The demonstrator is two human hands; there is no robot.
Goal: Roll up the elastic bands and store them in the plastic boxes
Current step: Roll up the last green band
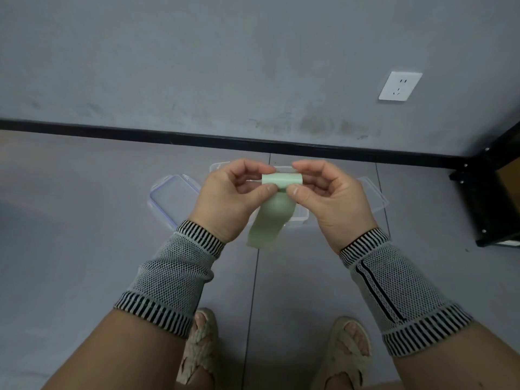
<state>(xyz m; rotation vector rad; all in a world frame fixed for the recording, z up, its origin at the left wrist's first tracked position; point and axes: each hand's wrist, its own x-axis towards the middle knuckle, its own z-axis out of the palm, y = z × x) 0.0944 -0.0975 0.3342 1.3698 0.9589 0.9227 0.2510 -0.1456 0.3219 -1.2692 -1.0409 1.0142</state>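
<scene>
A clear lid lies on the grey floor at left. The left hand pinches the left end of a pale green elastic band, partly rolled; the right hand pinches its right end. The loose tail hangs between the wrists, above a clear plastic box. Another lid lies right, near a wall socket.

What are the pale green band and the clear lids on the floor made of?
Pale green band: looks like thin matte rubber or latex; it drapes limply and is faintly translucent. Clear lid: seemingly rigid transparent plastic with a bluish seal line; the floor shows through.
</scene>
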